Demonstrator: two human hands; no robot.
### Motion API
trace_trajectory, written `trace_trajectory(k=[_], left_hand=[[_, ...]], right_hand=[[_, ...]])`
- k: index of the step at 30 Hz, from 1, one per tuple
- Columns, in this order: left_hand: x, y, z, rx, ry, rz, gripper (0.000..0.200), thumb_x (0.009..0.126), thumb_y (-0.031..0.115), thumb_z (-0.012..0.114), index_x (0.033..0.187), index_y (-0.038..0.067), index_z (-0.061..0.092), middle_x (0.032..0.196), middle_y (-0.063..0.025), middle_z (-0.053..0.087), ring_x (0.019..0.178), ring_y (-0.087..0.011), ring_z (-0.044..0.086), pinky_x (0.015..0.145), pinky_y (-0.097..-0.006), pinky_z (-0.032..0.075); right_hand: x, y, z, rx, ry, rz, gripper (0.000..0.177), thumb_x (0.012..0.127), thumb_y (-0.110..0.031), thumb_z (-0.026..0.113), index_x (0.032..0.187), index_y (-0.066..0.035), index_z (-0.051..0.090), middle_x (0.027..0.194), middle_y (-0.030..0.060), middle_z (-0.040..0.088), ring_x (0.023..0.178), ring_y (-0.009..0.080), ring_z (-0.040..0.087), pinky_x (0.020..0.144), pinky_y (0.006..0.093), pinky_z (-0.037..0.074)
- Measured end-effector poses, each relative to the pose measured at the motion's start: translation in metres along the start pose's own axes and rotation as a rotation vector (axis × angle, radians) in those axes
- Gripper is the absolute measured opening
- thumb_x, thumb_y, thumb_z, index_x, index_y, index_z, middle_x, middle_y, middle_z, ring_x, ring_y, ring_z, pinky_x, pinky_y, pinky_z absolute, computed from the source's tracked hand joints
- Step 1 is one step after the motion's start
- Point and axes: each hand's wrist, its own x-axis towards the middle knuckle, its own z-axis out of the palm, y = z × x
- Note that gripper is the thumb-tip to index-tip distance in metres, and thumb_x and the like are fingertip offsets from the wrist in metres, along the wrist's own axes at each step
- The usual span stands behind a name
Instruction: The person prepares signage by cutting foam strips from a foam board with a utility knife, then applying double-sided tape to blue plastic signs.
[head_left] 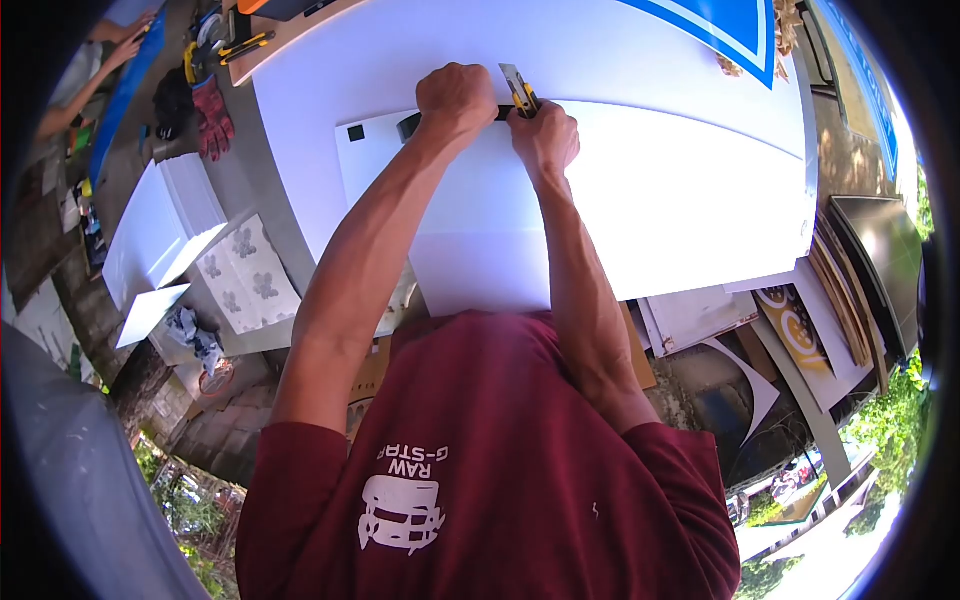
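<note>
"Left of the sheet (pixel 680 190), beyond the shirt (pixel 500 440)?"

"See one red glove (pixel 213 118), one yellow tool (pixel 247 46)."

"At its far edge?"

"One fisted left hand (pixel 457 100), partly hiding something dark (pixel 503 114), hold impossible to tell; one cutter (pixel 523 98), blade outward, clasped in a closed right hand (pixel 548 136). Both arms (pixel 375 235) outstretched."

"Past its right half?"

"One blue sign (pixel 715 25)."

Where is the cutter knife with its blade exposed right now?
In the head view, upper centre, the cutter knife is in the right hand, just right of the left hand, at the white sheet's far edge.
</note>
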Motion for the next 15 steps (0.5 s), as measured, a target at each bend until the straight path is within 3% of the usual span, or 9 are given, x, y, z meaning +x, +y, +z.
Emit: trace_trajectory(k=[8,15], left_hand=[[0.006,0.002,-0.001,0.017,-0.045,-0.086,0.026,0.076,0.023,0.074,0.095,0.006,0.076,0.093,-0.0155,0.075,0.092,-0.0316,0.072,0.080,-0.0403,0.057],[0.011,0.000,0.005,0.040,-0.071,-0.111,0.035,0.073,0.030,0.078,0.100,0.007,0.077,0.098,-0.0136,0.075,0.096,-0.0296,0.072,0.084,-0.0398,0.057]], right_hand=[[-0.001,-0.004,-0.002,-0.019,0.003,0.016,0.020,0.074,-0.022,0.075,0.087,-0.007,0.075,0.077,0.0153,0.072,0.073,0.0337,0.071,0.069,0.0421,0.055],[-0.001,-0.005,-0.006,-0.038,-0.070,0.048,0.028,0.078,-0.029,0.070,0.093,-0.007,0.076,0.082,0.0156,0.073,0.079,0.0338,0.071,0.075,0.0429,0.055]])
